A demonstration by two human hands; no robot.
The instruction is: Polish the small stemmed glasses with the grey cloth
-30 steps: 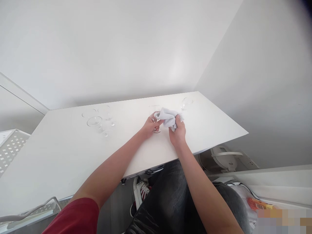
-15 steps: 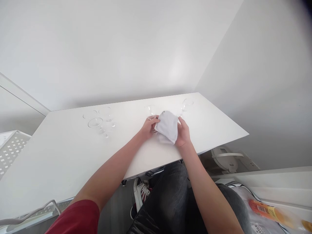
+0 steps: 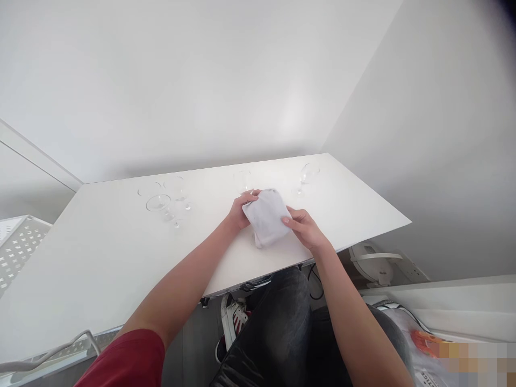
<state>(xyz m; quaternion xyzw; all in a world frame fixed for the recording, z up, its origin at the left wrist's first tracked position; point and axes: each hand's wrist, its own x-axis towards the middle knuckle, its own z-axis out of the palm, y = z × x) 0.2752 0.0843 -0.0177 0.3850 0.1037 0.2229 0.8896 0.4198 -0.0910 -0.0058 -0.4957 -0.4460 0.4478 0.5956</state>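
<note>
Just beyond my left hand [image 3: 241, 211] shows the bowl of a clear stemmed glass [image 3: 242, 180]. The fingers of that hand are closed at the glass's lower part, which the cloth mostly hides. A light grey-white cloth [image 3: 266, 219] drapes between both hands, with its lower corner hanging toward me. On the cloth's right edge, my right hand [image 3: 305, 227] pinches the fabric between thumb and fingers. Farther back to the right stands another clear stemmed glass [image 3: 309, 174]. Several more clear stemmed glasses [image 3: 158, 202] are grouped on the left part of the table.
The white table [image 3: 100, 252] backs onto a pale wall. A perforated white rack [image 3: 24, 247] is at far left, with a grey tube [image 3: 52, 352] at lower left. Below the table's right side are a white round appliance [image 3: 373, 263] and a black cable [image 3: 316, 279].
The cloth has shifted left and toward me, and lies flatter. My right hand has moved down and now pinches its edge. My left hand and the glass bowl have moved slightly left.
</note>
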